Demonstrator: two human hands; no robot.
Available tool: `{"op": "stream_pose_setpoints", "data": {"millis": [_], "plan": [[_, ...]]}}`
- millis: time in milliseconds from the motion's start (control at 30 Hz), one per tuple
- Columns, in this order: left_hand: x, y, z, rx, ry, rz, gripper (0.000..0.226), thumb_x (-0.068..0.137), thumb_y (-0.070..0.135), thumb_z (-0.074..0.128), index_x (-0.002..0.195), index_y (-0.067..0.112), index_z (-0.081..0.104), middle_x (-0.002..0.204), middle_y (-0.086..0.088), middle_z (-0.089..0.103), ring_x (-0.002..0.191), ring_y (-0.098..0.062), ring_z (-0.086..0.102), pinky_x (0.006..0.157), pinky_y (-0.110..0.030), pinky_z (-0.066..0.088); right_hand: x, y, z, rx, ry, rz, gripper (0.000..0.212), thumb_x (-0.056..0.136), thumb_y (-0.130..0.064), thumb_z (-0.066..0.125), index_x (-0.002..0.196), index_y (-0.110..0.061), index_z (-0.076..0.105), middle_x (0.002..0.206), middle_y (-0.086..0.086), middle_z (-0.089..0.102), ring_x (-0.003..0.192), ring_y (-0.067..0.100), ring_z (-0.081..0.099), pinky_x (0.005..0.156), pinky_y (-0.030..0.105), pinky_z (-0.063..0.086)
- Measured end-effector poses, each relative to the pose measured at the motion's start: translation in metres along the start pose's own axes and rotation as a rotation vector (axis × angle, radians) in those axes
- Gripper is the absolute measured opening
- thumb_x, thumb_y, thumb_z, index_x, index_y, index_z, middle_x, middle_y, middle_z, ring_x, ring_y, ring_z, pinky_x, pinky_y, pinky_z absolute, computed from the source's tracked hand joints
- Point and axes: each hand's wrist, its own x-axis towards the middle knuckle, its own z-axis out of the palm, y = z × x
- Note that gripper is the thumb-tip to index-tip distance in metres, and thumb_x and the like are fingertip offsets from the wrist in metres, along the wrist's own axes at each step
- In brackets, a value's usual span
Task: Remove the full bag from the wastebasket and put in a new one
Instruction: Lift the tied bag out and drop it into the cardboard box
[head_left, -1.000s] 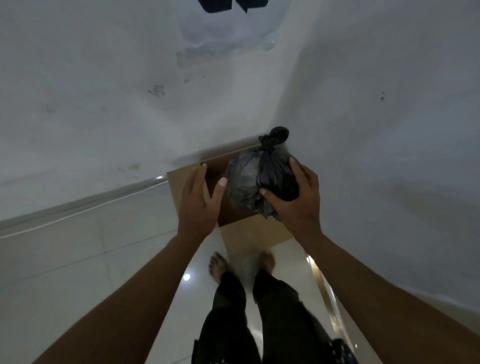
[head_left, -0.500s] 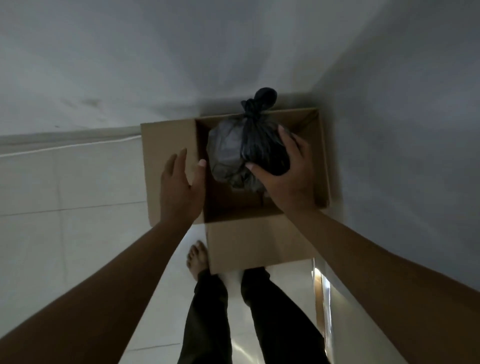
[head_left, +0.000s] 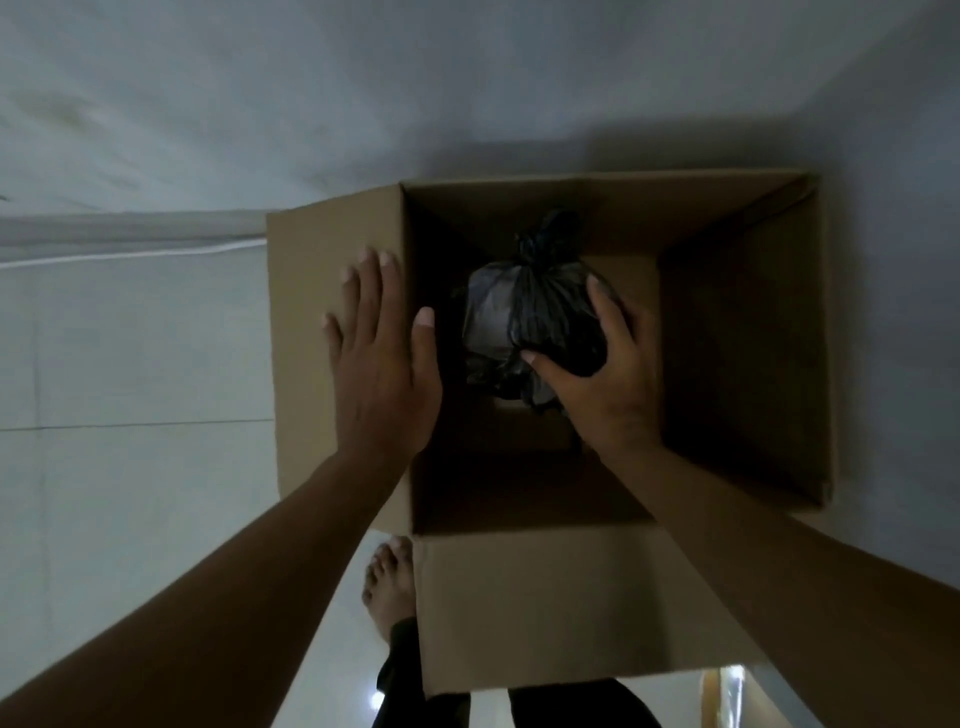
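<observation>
A tied black trash bag (head_left: 524, 317), knotted at its top, hangs inside an open brown cardboard box (head_left: 743, 332) that stands in the corner of the room. My right hand (head_left: 608, 379) reaches down into the box and grips the bag from its right side. My left hand (head_left: 382, 364) is open, fingers spread, palm over the box's left flap at the opening's edge. No wastebasket and no new bag are in sight.
White walls meet right behind the box and close along its right side. Pale floor tiles (head_left: 130, 467) stretch to the left. My bare left foot (head_left: 389, 587) stands against the box's near flap (head_left: 561, 608). A white cable (head_left: 130, 257) runs along the skirting.
The bag has gone down from above the box rim to deep inside it, still in my right hand. My left hand has shifted onto the left flap. The view has tilted down and closer.
</observation>
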Motion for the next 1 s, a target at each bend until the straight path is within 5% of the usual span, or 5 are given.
{"op": "stream_pose_setpoints", "data": {"millis": [67,300,600,800,1000], "plan": [[-0.001,-0.005,0.007,-0.047,0.026,0.022,0.056,0.106,0.031,0.025,0.158,0.017,0.008,0.167,-0.003,0.005,0.154,-0.018,0.0,0.124,-0.052,0.008,0.009,0.007,0.014,-0.015,-0.03,0.013,0.093,0.069,-0.035,0.088,0.148,-0.022,0.041,0.144,0.012,0.039,0.133,0.02,0.037,0.102,0.006,0.024],[-0.001,-0.011,0.015,-0.109,0.065,0.015,0.053,0.107,0.022,0.027,0.158,0.015,0.013,0.167,-0.001,0.011,0.154,-0.015,0.007,0.122,-0.052,0.021,0.02,0.027,0.061,0.069,-0.11,0.03,0.102,0.073,-0.032,0.086,0.154,-0.028,0.024,0.146,0.013,0.026,0.137,0.022,0.033,0.111,0.024,0.033],[-0.004,-0.008,0.013,-0.055,0.085,0.023,0.054,0.106,0.024,0.027,0.158,0.016,0.013,0.167,-0.001,0.012,0.154,-0.017,0.008,0.122,-0.05,0.021,-0.006,0.041,0.063,-0.155,-0.229,0.205,0.097,0.074,-0.026,0.082,0.149,-0.031,0.022,0.157,0.011,0.015,0.145,0.033,0.021,0.111,0.062,0.03],[-0.007,0.0,0.005,0.146,0.021,0.0,0.063,0.105,0.039,0.031,0.158,0.018,0.006,0.167,-0.003,0.003,0.154,-0.021,-0.002,0.124,-0.05,0.008,-0.025,0.026,0.028,-0.211,-0.231,0.119,0.102,0.076,-0.04,0.08,0.155,-0.031,0.016,0.162,0.009,0.014,0.148,0.031,0.017,0.113,0.059,0.028],[-0.035,0.042,-0.044,0.217,-0.114,0.118,0.063,0.104,0.044,0.034,0.158,0.023,0.009,0.167,-0.005,0.007,0.154,-0.023,0.002,0.124,-0.048,0.006,-0.033,-0.04,-0.031,-0.214,-0.217,-0.056,0.069,0.096,-0.045,0.055,0.155,-0.029,0.023,0.163,0.007,0.022,0.15,0.026,0.019,0.118,0.053,0.022]]}}
